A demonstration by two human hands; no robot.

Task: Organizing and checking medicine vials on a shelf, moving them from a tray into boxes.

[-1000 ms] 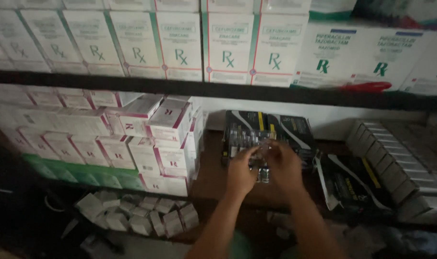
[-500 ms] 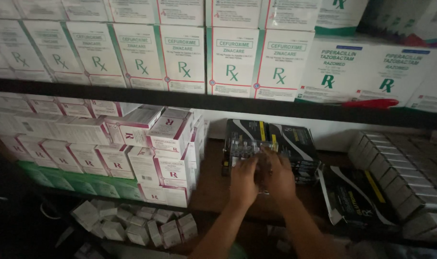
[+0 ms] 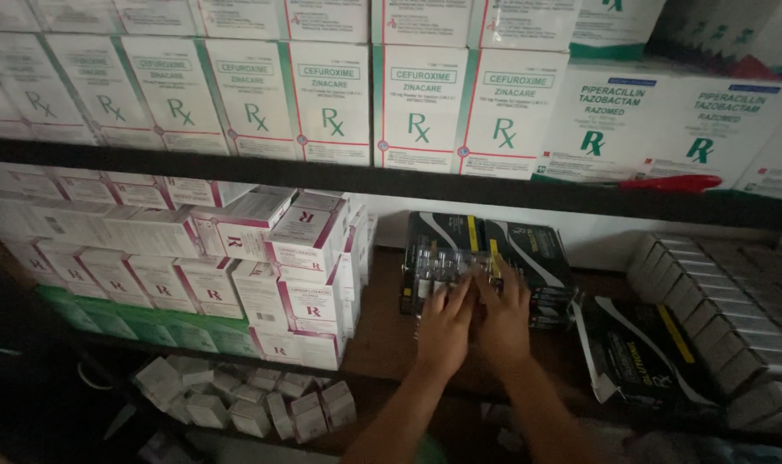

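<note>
Both my hands reach onto the middle shelf. My left hand and my right hand lie side by side, fingers stretched forward over a clear tray of small vials. The tray sits at the front of a stack of black boxes with yellow and white stripes. Fingertips of both hands press on the tray's near edge, and part of the tray is hidden under them.
White and magenta cartons are piled left of my hands. Another black box lies at the right beside a row of grey boxes. Large white-green cartons fill the upper shelf, with a red-handled tool nearby. Small white boxes sit below.
My hands, which held the vials up in front of the black boxes, have moved forward and down onto the stack. The camera has come closer.
</note>
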